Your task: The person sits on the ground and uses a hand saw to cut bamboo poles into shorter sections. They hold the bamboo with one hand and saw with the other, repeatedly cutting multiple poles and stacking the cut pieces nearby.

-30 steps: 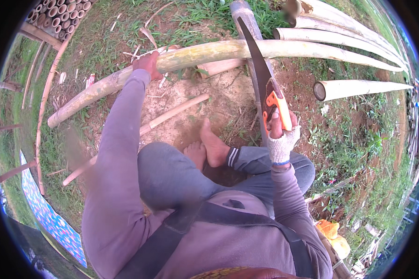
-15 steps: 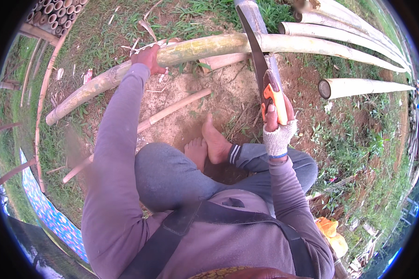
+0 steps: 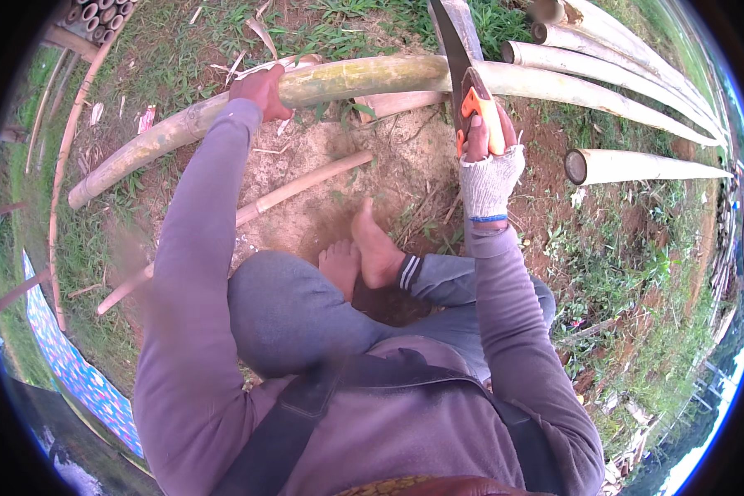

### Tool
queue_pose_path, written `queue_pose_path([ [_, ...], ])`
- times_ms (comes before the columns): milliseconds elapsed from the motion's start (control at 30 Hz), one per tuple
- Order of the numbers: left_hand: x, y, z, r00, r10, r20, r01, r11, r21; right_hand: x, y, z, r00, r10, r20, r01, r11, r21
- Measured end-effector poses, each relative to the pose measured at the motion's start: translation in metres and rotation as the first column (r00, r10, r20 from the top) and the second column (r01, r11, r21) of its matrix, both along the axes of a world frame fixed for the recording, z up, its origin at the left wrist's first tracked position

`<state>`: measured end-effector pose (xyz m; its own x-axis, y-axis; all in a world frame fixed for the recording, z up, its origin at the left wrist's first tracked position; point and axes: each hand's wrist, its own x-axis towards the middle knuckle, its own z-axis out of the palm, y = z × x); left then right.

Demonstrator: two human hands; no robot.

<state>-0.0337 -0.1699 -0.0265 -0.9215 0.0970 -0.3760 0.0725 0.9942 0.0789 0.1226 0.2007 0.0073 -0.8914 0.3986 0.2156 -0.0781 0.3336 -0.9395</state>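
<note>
A long bamboo pole (image 3: 364, 80) lies crosswise in front of me. Bare, my left hand (image 3: 260, 93) is closed over it left of the middle, thumb on the near side. Wearing a pale fingerless glove, my right hand (image 3: 491, 161) grips the orange handle of a handsaw (image 3: 455, 51). Its dark blade stands across the pole, against or just over it; I cannot tell how deep the teeth sit. Under the pole at that spot runs a greyish post (image 3: 463, 33), partly hidden by the blade.
Several cut bamboo poles (image 3: 603, 74) fan out at the far right, with a single pole (image 3: 636, 165) nearer. A thin stick (image 3: 306, 186) lies beyond my bent left knee. Stacked bamboo ends (image 3: 99, 21) show at the far left, above a blue patterned cloth (image 3: 74, 355).
My right hand has pushed the handsaw away from me, so its handle is now close to the pole. My left hand keeps its hold on the pole.
</note>
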Motion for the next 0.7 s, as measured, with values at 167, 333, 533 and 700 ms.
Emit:
queue_pose_path([
  [167, -0.001, -0.014, -0.007, 0.997, -0.040, -0.061, 0.041, 0.999, 0.010, 0.070, 0.022, -0.005, 1.000, 0.024, 0.009, -0.024, 1.000, -0.004],
  [333, 0.006, -0.016, -0.012, 0.998, -0.040, -0.041, 0.040, 0.999, -0.009, 0.172, 0.032, -0.014, 0.992, 0.116, 0.040, -0.118, 0.992, 0.045],
  [533, -0.003, 0.001, 0.001, 0.998, -0.033, -0.058, 0.034, 0.999, 0.016, -0.010, 0.012, 0.003, 0.996, 0.083, -0.020, -0.078, 0.979, 0.190],
  [700, -0.004, -0.013, -0.010, 0.999, -0.039, -0.035, 0.040, 0.999, 0.018, 0.071, 0.014, -0.005, 0.998, 0.033, -0.058, -0.031, 0.999, 0.026],
])
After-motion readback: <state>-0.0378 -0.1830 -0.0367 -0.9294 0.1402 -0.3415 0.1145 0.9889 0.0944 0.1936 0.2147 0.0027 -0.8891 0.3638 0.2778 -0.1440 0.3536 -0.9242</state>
